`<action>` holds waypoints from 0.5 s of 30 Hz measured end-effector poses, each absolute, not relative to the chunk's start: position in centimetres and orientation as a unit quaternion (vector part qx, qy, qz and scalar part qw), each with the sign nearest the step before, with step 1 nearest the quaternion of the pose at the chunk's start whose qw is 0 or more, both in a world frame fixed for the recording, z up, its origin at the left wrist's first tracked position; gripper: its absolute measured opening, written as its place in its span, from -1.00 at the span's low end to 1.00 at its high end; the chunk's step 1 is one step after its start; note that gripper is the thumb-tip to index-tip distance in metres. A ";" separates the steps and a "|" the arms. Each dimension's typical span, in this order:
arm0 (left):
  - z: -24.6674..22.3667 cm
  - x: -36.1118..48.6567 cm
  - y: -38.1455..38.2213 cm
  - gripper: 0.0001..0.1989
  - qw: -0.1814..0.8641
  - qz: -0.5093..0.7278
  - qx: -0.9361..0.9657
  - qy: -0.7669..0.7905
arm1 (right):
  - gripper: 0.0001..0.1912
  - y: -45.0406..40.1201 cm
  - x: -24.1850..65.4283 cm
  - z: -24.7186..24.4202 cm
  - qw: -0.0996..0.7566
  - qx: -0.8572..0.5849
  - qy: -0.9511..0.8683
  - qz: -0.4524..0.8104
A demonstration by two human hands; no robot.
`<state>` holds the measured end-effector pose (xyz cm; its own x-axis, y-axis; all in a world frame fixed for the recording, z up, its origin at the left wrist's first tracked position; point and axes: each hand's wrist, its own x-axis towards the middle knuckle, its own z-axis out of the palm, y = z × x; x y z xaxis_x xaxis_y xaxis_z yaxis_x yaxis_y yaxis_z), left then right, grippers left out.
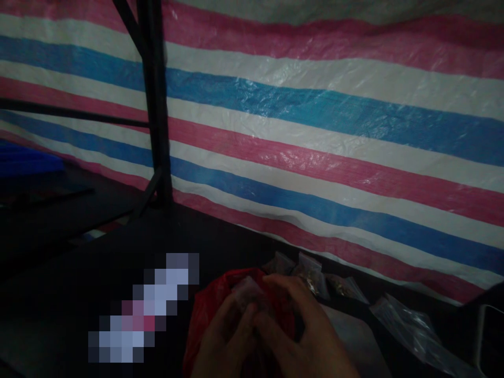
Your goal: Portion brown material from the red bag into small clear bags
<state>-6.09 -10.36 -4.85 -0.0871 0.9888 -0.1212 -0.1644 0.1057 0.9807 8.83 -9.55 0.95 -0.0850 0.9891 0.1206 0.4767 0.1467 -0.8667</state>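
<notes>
Both my hands meet at the bottom middle of the view, over a red plastic bag (200,310). Between them is a small clear plastic bag (252,289), its lower part dim and partly hidden by fingers. My left hand (226,336) pinches it from the left, thumb pressed near the middle. From the right, my right hand (299,325) closes on the same bag, with its thumb beside the left one. What the small bag contains is too dark to make out.
Behind my hands lie several small clear bags (311,275) with brownish contents. Flat clear plastic bags (409,320) rest at right, near a dark-screened device (490,341). A pale flat object (354,336) is beside my right hand. Striped sheeting (315,131) hangs behind a dark metal post (155,105).
</notes>
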 end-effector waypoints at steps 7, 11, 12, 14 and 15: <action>-5.7 -8.4 -9.3 -0.60 0.478 0.532 0.438 0.545 | -0.54 -8.6 6.9 -1.2 0.332 -0.567 -0.656 0.370; -6.4 -9.0 -8.8 -0.58 0.361 0.513 0.502 0.596 | -0.54 -8.0 6.9 -2.0 0.303 -0.615 -0.668 0.289; -6.7 -9.3 -8.7 -0.57 0.334 0.503 0.519 0.606 | -0.52 -8.0 7.0 -2.1 0.294 -0.628 -0.674 0.254; -7.4 -10.0 -8.3 -0.58 0.267 0.481 0.560 0.620 | -0.48 -7.8 7.2 -2.2 0.271 -0.643 -0.693 0.181; -7.8 -10.3 -8.2 -0.58 0.229 0.464 0.588 0.622 | -0.47 -7.8 7.2 -2.1 0.259 -0.645 -0.704 0.149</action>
